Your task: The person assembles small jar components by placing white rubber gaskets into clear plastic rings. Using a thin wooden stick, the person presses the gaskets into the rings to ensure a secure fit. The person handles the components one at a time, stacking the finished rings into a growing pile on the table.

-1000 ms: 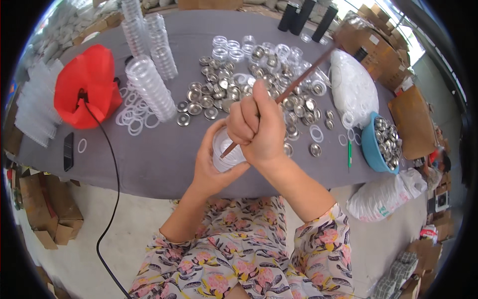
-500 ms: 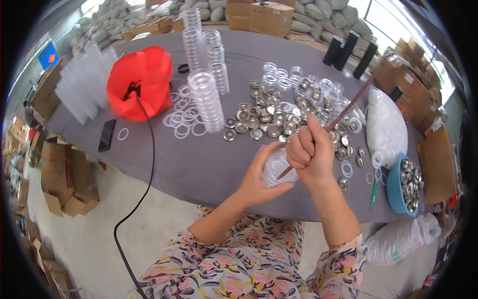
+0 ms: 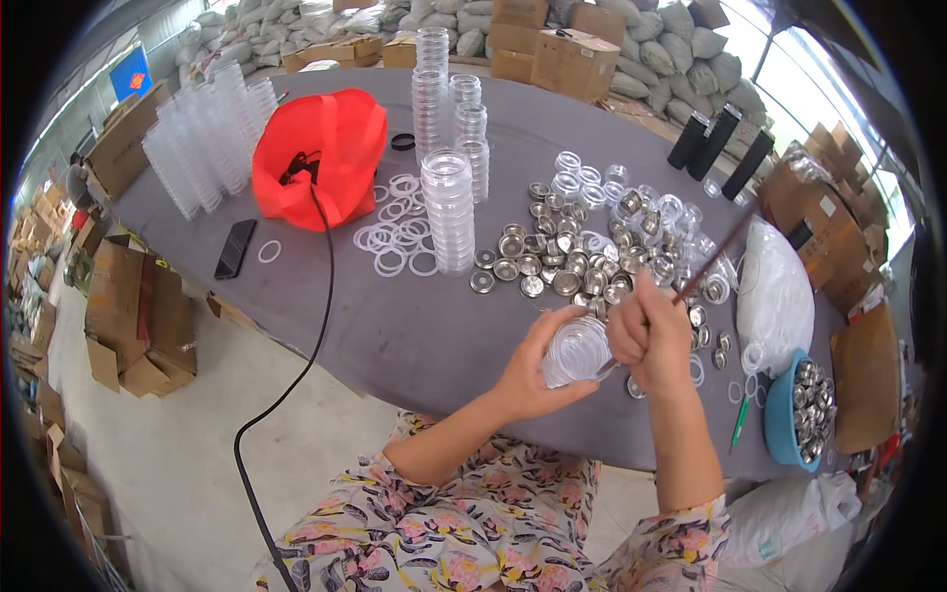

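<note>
My left hand (image 3: 525, 380) is wrapped around a clear round plastic container (image 3: 575, 347), its open mouth tilted toward me. My right hand (image 3: 653, 340) is closed in a fist around a thin brown stick (image 3: 712, 260), which slants up to the far right. The stick's lower end shows by the container's right rim; whether it touches is unclear. Just beyond both hands lies a loose heap of silver metal caps (image 3: 565, 282), with clear plastic rings and jars (image 3: 590, 176) among and behind it.
Tall stacks of clear containers (image 3: 449, 212) stand left of the heap, beside flat rings (image 3: 390, 260). Farther left are a red bag (image 3: 345, 202) with a black cable (image 3: 328, 296) and a phone (image 3: 235, 249). At right sit a blue basin (image 3: 779, 424) of caps, a green pen (image 3: 740, 422) and a white bag (image 3: 774, 296).
The stick's lower end has shifted from across the container's mouth to its right rim, as my right hand moved right and down. The whole view has shifted slightly.
</note>
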`<action>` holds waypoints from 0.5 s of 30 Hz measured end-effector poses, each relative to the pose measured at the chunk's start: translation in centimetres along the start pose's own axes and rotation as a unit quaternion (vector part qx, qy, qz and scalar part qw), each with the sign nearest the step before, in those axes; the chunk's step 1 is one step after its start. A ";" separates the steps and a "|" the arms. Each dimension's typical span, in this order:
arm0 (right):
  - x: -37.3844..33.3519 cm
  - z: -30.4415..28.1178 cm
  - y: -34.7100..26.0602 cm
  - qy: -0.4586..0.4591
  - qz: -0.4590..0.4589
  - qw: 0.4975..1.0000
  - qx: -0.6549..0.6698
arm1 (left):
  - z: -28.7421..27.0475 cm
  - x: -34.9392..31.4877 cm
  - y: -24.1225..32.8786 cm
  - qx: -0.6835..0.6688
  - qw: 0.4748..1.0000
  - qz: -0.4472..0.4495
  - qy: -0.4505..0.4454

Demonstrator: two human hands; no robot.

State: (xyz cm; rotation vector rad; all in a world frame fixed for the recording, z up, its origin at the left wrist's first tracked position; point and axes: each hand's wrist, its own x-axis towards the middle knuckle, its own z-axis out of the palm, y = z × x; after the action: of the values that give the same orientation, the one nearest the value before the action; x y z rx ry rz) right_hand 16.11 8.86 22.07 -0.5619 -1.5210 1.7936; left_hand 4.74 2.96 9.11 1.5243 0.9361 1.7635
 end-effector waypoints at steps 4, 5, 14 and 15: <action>0.7 0.4 2.4 -0.007 -0.054 0.977 0.208 | 0.4 -0.1 0.1 -0.029 0.999 0.004 0.025; 1.2 0.9 2.6 0.010 -0.075 0.977 0.198 | 0.6 -0.1 0.2 -0.043 0.999 0.003 0.031; 2.5 2.3 1.8 -0.008 -0.153 0.988 -0.006 | 0.8 0.0 -0.1 -0.029 0.998 -0.030 0.037; 2.9 2.2 2.0 0.044 -0.171 0.982 -0.068 | 0.8 0.2 -0.1 -0.013 0.999 -0.023 0.045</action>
State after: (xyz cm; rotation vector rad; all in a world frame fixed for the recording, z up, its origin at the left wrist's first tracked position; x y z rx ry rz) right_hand 12.16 9.41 20.95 -0.4085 -1.5794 1.3955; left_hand 5.53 3.32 9.17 1.4047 0.9809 1.8175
